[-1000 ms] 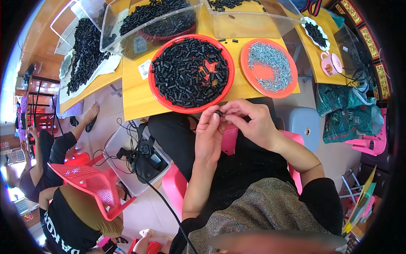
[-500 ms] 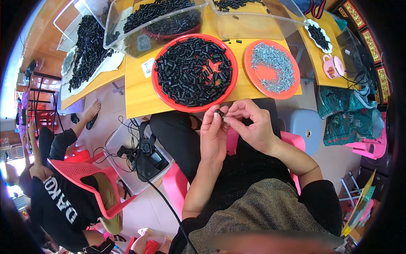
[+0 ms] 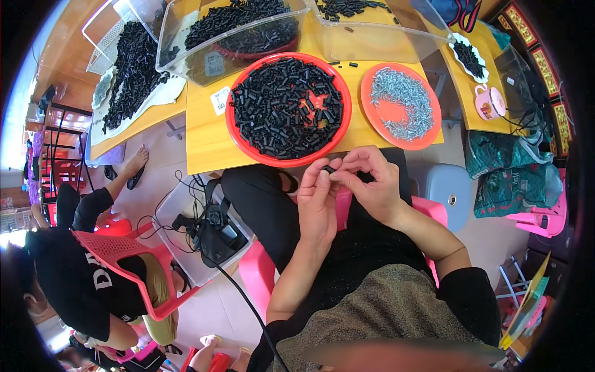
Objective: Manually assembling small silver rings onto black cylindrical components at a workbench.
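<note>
Just beyond my lap, my left hand (image 3: 316, 208) pinches a small black plastic tube (image 3: 328, 168) between thumb and fingers. My right hand (image 3: 379, 192) meets it there, thumb and forefinger pressed together at the tube's end; whatever they hold is too small to make out. A red round basin (image 3: 230, 133), just past my hands on the table edge, is heaped with similar short black tubes (image 3: 279, 124). To its right, an orange-red plate (image 3: 375, 118) carries many small silvery screws (image 3: 414, 102).
Clear plastic bins (image 3: 186, 71) with more black pieces stand behind the basin. Another pile of black pieces (image 3: 133, 68) lies on the left table. A person (image 3: 74, 291) sits at lower left by a pink chair (image 3: 118, 254). A blue-grey stool (image 3: 449, 195) stands at right.
Both hands stay together; the black tube has been turned and shows more lengthwise between the fingers. The seated person at left has leaned lower. The whole view has shifted slightly.
</note>
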`<action>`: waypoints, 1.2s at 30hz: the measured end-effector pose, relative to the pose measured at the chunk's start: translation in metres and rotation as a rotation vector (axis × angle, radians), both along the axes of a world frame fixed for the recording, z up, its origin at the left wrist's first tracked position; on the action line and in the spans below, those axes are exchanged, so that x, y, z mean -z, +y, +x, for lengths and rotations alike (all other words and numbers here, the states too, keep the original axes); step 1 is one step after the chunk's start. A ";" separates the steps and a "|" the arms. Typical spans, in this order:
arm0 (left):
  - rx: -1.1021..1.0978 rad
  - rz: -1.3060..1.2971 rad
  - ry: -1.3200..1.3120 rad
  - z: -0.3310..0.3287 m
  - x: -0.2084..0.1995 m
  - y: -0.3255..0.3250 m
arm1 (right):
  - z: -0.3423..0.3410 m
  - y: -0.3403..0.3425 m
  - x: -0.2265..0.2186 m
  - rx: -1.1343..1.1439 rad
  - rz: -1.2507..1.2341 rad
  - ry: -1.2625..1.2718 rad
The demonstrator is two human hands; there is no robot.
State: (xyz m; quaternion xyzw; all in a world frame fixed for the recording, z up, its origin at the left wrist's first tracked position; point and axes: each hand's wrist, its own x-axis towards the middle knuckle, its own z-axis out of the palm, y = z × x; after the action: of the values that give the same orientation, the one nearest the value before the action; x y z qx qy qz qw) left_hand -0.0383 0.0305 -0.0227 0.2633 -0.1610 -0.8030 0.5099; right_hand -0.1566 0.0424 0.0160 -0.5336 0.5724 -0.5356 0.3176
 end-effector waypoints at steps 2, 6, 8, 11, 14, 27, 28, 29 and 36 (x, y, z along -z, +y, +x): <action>0.021 0.010 0.037 0.001 0.002 0.000 | -0.001 -0.002 0.003 0.028 -0.135 0.118; 0.016 0.054 0.056 0.003 -0.001 -0.002 | -0.016 -0.016 -0.009 0.046 -0.136 0.376; 0.039 0.061 0.112 0.008 0.003 -0.006 | -0.022 -0.028 -0.013 -0.110 -0.053 0.303; 0.047 0.114 0.126 0.015 0.010 -0.014 | -0.041 -0.066 -0.012 -0.133 -0.032 0.450; 0.028 0.115 0.112 0.019 0.008 -0.020 | -0.057 -0.109 0.000 -0.169 -0.024 0.610; 0.052 0.134 0.099 0.025 0.006 -0.028 | -0.044 -0.178 0.016 -0.504 -0.224 0.864; 0.055 0.135 0.100 0.025 0.007 -0.028 | -0.045 -0.181 0.017 -0.455 -0.213 0.899; 0.056 0.133 0.104 0.025 0.007 -0.028 | -0.045 -0.185 0.016 -0.407 -0.205 0.932; 0.056 0.134 0.120 0.026 0.011 -0.029 | -0.056 -0.190 0.002 -0.205 -0.167 0.923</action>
State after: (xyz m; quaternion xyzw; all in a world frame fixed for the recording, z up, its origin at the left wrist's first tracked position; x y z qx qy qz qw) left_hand -0.0119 0.0019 -0.0341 0.2440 -0.0833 -0.8401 0.4772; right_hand -0.2125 -0.1475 0.0143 -0.7929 0.5531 -0.2527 0.0377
